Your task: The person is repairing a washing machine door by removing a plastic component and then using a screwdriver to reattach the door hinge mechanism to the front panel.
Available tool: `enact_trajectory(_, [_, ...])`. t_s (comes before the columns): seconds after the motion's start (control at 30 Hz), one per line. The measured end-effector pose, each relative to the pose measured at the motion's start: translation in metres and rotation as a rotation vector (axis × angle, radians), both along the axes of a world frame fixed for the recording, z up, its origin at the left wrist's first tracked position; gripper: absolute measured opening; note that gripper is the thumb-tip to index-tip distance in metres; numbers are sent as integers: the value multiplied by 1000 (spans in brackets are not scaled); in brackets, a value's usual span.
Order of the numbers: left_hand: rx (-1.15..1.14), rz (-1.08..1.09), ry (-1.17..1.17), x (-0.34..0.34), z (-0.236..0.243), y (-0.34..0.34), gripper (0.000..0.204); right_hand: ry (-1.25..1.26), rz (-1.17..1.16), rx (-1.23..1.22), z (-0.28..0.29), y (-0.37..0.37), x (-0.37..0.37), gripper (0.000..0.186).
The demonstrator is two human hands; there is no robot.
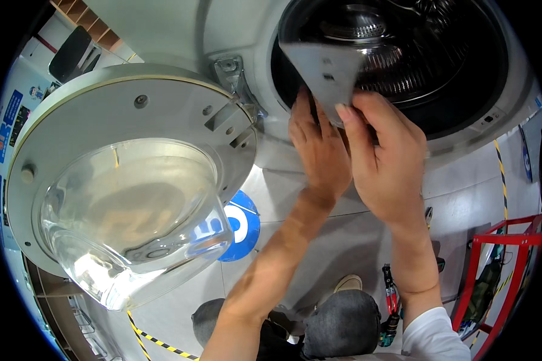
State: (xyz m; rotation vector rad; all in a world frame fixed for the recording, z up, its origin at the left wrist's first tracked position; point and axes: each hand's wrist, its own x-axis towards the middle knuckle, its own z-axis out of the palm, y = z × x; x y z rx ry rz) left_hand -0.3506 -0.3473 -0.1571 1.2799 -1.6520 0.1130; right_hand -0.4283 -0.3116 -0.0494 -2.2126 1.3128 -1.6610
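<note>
My right hand (pixel 392 150) pinches a grey triangular plate (pixel 320 69). Left hand (pixel 320 150) at washer door gasket (pixel 489 78), can't tell its grip

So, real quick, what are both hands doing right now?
Left hand: at the round opening's black rim; partly hidden, grip can't be told.
Right hand: closed, pinching the grey triangular piece.

There are 1 left hand (pixel 320 147) and 1 right hand (pixel 388 153), 2 in all, and 1 thin grey piece (pixel 328 69). The count also gives 1 washing machine (pixel 162 30), 1 drum (pixel 355 30), 1 round door (pixel 177 108), 1 clear bowl (pixel 132 210) and 1 metal hinge (pixel 229 67). Further, 1 blue floor sticker (pixel 251 239), 1 red frame (pixel 473 277), 1 white sleeve (pixel 433 334) and 2 knees (pixel 343 325) show.
</note>
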Motion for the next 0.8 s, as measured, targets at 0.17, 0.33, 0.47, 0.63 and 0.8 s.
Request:
enact_trajectory(0.17, [79, -166, 64, 0, 0, 1, 63, 164, -15, 125, -1, -3, 7, 11])
enact_trajectory(0.33, [75, -170, -118, -2, -9, 1, 63, 294, -125, 318, 6, -10, 20, 7])
enact_trajectory(0.47, [56, -104, -194, -1, -8, 4, 63, 392, -197, 199, 2, -12, 34, 8])
enact_trajectory(0.63, [42, -37, -268, -8, -7, 4, 63, 434, -240, 151, -8, -9, 44, 9])
enact_trajectory(0.8, [26, 35, -337, -14, -10, 2, 63, 209, -224, 233, -18, -35, 54, 9])
